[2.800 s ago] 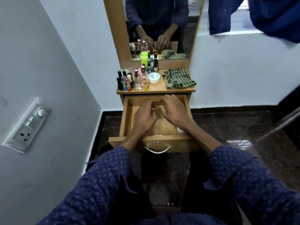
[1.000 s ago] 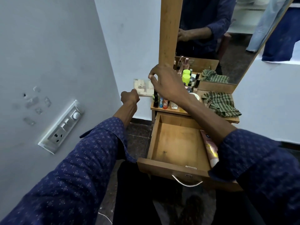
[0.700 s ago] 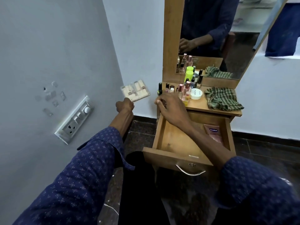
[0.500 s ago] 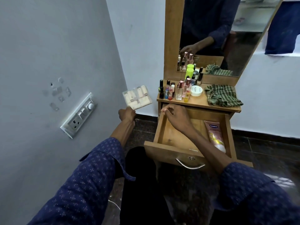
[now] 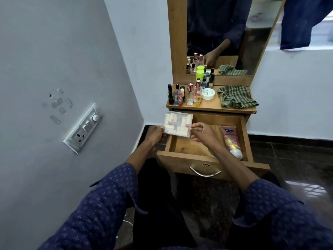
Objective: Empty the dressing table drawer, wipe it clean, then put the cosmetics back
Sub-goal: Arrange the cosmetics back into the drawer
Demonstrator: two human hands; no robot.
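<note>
The wooden drawer (image 5: 205,160) of the dressing table stands pulled open. A pink lotion tube (image 5: 231,140) lies along its right side. A clear plastic box of small pale cosmetics (image 5: 178,125) hovers over the drawer's back left corner. My left hand (image 5: 154,135) grips its left edge and my right hand (image 5: 201,131) pinches its right edge. On the tabletop (image 5: 212,106) stand several nail polish and perfume bottles (image 5: 183,95), a white cream jar (image 5: 208,93) and a green striped cloth (image 5: 235,99).
A mirror (image 5: 225,33) rises behind the tabletop. A grey wall with a switch and socket panel (image 5: 83,128) runs close on the left. Dark tiled floor (image 5: 297,159) lies to the right. Blue clothing (image 5: 306,20) hangs at top right.
My left hand has brought the clear box down from beside the wall to the drawer's left corner. My right hand has taken hold of its right edge.
</note>
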